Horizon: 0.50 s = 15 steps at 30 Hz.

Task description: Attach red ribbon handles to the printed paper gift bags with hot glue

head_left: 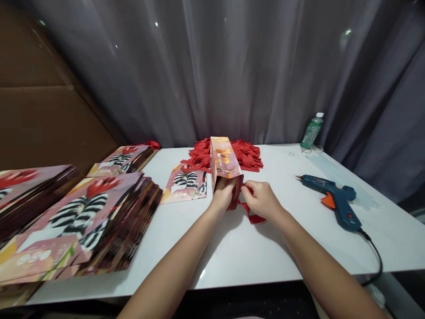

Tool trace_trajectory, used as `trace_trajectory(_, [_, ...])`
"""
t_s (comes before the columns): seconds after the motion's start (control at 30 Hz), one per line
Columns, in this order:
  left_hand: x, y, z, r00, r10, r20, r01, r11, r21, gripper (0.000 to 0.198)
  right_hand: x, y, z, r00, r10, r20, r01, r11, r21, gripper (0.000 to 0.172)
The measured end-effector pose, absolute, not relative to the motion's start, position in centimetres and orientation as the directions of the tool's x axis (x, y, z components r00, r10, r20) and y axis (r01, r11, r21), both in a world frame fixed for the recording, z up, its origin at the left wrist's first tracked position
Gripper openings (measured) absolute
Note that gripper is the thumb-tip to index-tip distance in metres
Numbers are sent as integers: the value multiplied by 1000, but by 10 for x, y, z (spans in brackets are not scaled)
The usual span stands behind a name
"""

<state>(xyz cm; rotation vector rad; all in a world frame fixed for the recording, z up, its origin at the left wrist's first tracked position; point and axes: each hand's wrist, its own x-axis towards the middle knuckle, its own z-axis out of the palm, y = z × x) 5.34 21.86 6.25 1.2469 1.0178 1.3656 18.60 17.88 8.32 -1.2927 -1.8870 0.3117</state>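
A pink and orange paper gift bag (pixel 226 155) lies on its side in the middle of the table, its mouth toward me. My left hand (pixel 224 192) is at the mouth, thumb side against the paper and fingers closed on it; the fingertips are hidden inside. Just to the right, my right hand (pixel 260 197) pinches a red ribbon (pixel 255 218) close to the bag's edge. The ribbon hangs in a loop below the fingers to the tabletop. Behind the bag lies a heap of red ribbons (pixel 247 155).
A flat printed bag (pixel 186 184) lies left of centre. Tall stacks of bags (pixel 79 212) fill the left side by a cardboard sheet (pixel 40 88). On the right are a blue glue gun (pixel 332 195) with its cord, clear glue sticks (pixel 341 181) and a green bottle (pixel 312 131).
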Motion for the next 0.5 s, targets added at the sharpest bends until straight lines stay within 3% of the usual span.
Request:
trace_trajectory(0.33, [60,208,70,114,987,112,-50,-107,993,39,202,184,89,-115,910,399,655,371,-658,35])
trace_trajectory(0.5, [59,208,73,38,992,120,-68,-117,991,31,204,186,85,-82,913,399,639,355,-683,48])
